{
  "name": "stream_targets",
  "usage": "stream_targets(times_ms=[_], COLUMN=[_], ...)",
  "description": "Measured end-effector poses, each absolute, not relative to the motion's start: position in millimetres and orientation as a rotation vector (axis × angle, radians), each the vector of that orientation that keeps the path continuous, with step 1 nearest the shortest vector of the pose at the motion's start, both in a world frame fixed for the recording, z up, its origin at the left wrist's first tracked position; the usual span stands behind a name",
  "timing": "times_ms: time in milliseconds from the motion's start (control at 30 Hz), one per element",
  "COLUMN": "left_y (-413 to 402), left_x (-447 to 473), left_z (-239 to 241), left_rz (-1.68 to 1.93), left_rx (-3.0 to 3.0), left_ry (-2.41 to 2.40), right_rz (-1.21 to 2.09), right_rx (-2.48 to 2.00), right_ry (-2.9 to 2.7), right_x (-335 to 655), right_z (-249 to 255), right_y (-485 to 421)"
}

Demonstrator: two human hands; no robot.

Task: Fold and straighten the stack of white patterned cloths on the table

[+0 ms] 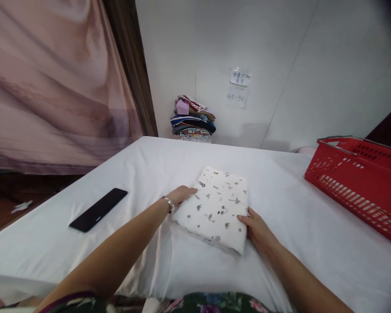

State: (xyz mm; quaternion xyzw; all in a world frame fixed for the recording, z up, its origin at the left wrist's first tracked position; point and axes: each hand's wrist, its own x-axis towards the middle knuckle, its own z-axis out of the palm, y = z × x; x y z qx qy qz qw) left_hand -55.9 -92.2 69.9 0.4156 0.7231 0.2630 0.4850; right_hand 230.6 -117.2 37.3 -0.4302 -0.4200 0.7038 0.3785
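A folded white cloth (215,208) with small printed plants and animals lies on the white-covered table (140,174) in front of me. My left hand (181,195), with a bracelet at the wrist, grips the cloth's left edge; its thumb rests on top and the other fingers are mostly hidden. On the opposite side, my right hand (256,226) pinches the lower right edge, thumb above and fingers at the side and beneath. The fold is thick, and its near edge shows layers.
A black phone-like slab (98,209) lies at the left. At the right stands a red plastic basket (358,182) with metal handles. Folded clothes (193,117) are stacked beyond the far edge, by a wall with paper notes (237,96). A pink curtain (58,82) hangs at left.
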Motion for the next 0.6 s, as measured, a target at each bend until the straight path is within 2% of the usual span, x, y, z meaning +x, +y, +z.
stream_targets(times_ms=[100,300,467,600], left_y=[-99.5,-114.9,-116.4,-118.5], left_x=[-45.4,-28.5,-20.8,-9.8], left_z=[73.4,80.2,67.3,58.1], left_rz=[0.590,0.464,0.597,0.729], left_rx=[1.054,1.375,1.503,1.273], left_ry=[1.705,1.779,1.860,1.789], right_rz=[1.759,1.754,1.714,1.768], right_rx=[-1.059,-1.291,-1.347,-1.325], right_ry=[-1.063,-0.925,-0.875,-0.855], right_x=[248.9,281.8,283.8,280.5], right_z=[42.7,43.0,38.1,43.8], right_y=[-104.2,-89.5,-91.9,-92.2])
